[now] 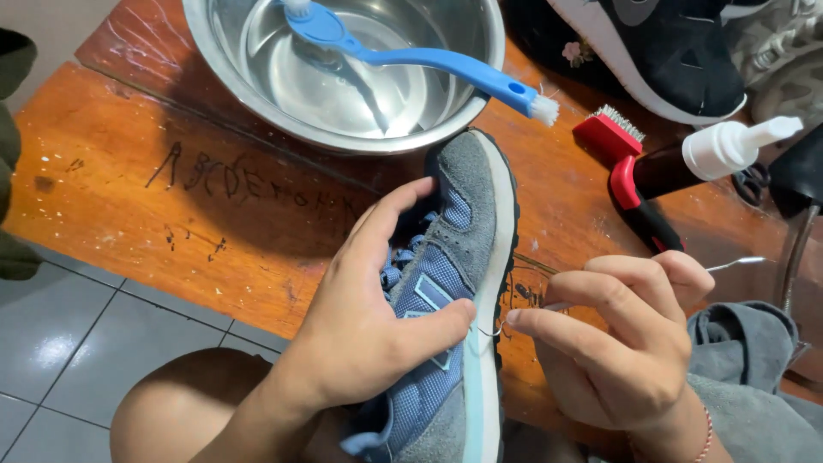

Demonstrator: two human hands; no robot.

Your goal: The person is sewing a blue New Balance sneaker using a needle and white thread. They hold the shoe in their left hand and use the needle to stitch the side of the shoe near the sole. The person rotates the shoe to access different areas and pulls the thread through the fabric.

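The wooden table (197, 197), orange-brown, scratched and flecked with white, fills most of the frame, with grey floor tiles at the lower left. At the top centre stands a steel bowl (343, 77) holding a little water, and a blue brush (429, 60) lies across its rim, white bristles poking out toward the right. In the upper right corner sits a dark shoe with a white sole (669, 51). Low in the centre, the grey and blue sneaker (463, 274) lies on its side at the table's near edge, toe toward the bowl, its pale sole edge facing right. The left hand (369, 326) is wrapped over the upper, fingers curled across the laces and thumb pressed against the side panel, a firm closed hold. The right hand (617, 334), lower right, is pinched shut on a thin curved needle (514, 321), whose fine hook meets the seam where sole joins upper, just off the left thumb tip. At the lower right lies a grey cloth (746, 369); above it are a red and black brush (626, 171) and a spray bottle with a white nozzle (711, 154). As I judge it, the risk is the needle slipping off the tough sole edge and pricking that nearby thumb, or the shoe rolling on the table edge if the hold loosens.
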